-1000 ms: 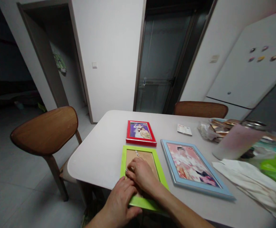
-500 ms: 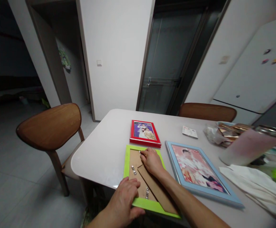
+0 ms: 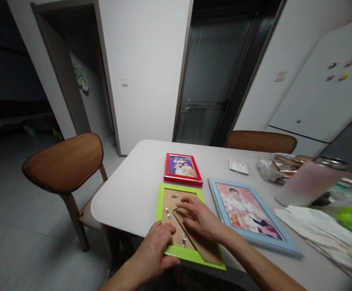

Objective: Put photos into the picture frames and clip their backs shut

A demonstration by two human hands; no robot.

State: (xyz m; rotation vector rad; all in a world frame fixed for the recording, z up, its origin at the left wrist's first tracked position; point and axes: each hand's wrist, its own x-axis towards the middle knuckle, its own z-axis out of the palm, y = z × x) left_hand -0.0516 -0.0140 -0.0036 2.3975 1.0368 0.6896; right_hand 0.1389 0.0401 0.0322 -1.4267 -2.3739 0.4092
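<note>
A green picture frame (image 3: 161, 194) lies face down at the near edge of the white table (image 3: 127, 190), its brown backing board and small metal clips showing. My left hand (image 3: 157, 245) presses flat on the frame's near left corner, fingers stretched over the green border. My right hand (image 3: 200, 218) rests on the backing board and its fold-out stand, fingers spread and flat. Neither hand holds anything.
A red framed photo (image 3: 182, 168) lies just beyond the green frame and a larger blue framed photo (image 3: 248, 213) to its right. A small card (image 3: 239, 166), a pink tumbler (image 3: 307, 181), crumpled wrappers and white paper (image 3: 321, 234) crowd the right side. Wooden chairs (image 3: 65, 167) stand left and behind.
My right hand slid from the frame's left clip up to the top clip, then back down onto the middle of the backing. My left hand stayed on the near corner.
</note>
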